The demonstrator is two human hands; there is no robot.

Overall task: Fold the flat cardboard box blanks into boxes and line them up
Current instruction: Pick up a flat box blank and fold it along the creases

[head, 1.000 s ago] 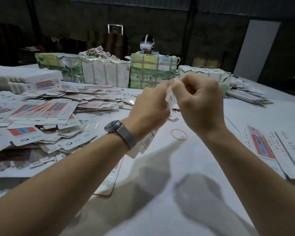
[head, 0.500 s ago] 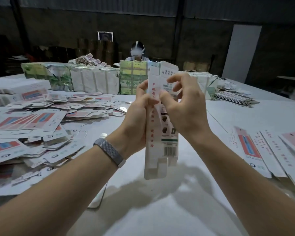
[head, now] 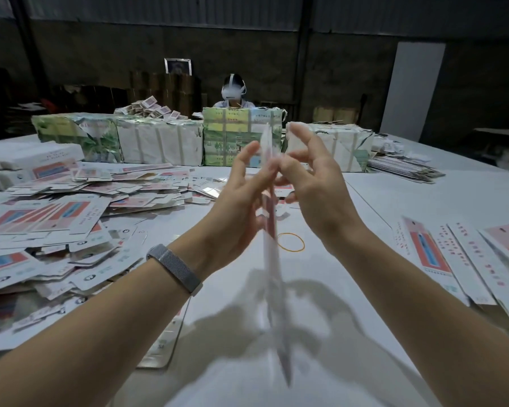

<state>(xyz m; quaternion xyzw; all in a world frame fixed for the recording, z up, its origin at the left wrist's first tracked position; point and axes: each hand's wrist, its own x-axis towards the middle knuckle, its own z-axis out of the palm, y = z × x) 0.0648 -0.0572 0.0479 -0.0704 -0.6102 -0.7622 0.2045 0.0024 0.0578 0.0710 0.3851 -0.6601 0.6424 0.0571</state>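
Note:
A long white box blank (head: 272, 274) stands edge-on and blurred between my hands, above the white table (head: 423, 198). My right hand (head: 315, 183) pinches its upper part between thumb and forefinger, the other fingers spread. My left hand (head: 235, 207), with a grey watch band on the wrist, lies against the blank's left side with straight fingers. A loose pile of flat blanks (head: 56, 218) with red and blue print covers the table's left. Several flat blanks (head: 429, 251) lie side by side at the right.
A yellow rubber band (head: 291, 241) lies on the table beyond the held blank. Wrapped bundles (head: 159, 142) form a row at the back, with a person (head: 232, 91) seated behind them. One more blank (head: 162, 348) lies under my left forearm.
The blank, held face-on half a second ago, has turned edge-on to me. My fingers have loosened from tight grips, and the left hand's fingers have straightened.

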